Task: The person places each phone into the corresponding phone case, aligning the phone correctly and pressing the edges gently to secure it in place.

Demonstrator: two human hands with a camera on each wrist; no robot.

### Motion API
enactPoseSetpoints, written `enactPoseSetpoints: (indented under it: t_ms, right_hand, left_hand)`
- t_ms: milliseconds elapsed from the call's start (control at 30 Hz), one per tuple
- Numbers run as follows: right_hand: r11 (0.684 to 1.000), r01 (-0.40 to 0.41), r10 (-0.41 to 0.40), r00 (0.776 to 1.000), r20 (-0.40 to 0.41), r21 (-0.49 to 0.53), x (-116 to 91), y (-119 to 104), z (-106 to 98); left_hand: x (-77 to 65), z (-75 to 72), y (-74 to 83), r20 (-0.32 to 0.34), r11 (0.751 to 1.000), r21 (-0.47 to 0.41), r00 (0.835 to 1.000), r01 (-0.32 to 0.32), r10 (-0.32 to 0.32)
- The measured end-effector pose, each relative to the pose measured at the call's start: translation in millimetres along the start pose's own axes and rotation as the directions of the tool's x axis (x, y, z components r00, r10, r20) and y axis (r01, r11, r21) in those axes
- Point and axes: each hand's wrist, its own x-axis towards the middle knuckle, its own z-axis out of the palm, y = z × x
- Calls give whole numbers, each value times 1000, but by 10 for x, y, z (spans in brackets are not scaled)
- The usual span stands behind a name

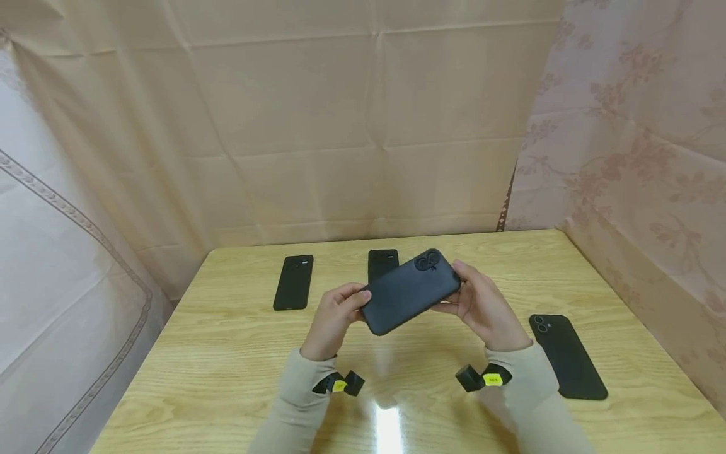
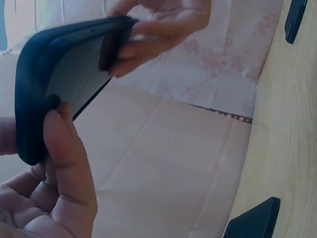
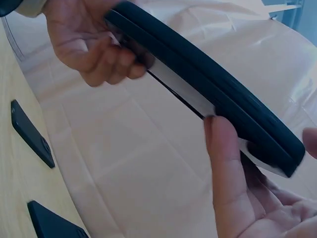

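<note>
Above the table, both hands hold a dark phone (image 1: 411, 293), its back with two round camera rings facing the head camera. It is tilted, the camera end higher at the right. My left hand (image 1: 334, 318) pinches the lower left end, thumb on the back. At the camera end, my right hand (image 1: 484, 309) grips the edge, with fingers underneath. In the left wrist view the phone's dark side (image 2: 29, 99) shows beside a glossy, reflecting face. The right wrist view shows the long dark edge (image 3: 213, 79) between both hands.
Three other dark phones lie on the wooden table (image 1: 215, 353): one at the far left (image 1: 293, 284), one partly hidden behind the held phone (image 1: 382, 261), one by the right forearm (image 1: 569, 356). Cloth (image 1: 340, 126) hangs behind and at both sides.
</note>
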Motion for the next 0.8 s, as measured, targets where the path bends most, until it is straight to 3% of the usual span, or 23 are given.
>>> enactPoseSetpoints:
  t_ms: [233,400,567,800]
  right_hand:
    - [986,-85,83,996,-19,-146,-26,-48,-50]
    - [977,-107,112,994,17,-182,-9,-39,-72]
    - [979,-107,112,994,19,-176,-3,-20,-59]
    - [973,-119,106,991,-78,-196,-8,-4,12]
  left_hand:
    - [18,-72,0,56,999,37,998,9,-11]
    - [21,-103,-1,82,999,48,996,15,-19]
    - [28,-121,-4,72,999,33,997,36,-39]
    - [52,-113,-22,17,999,-10,999,32,-32]
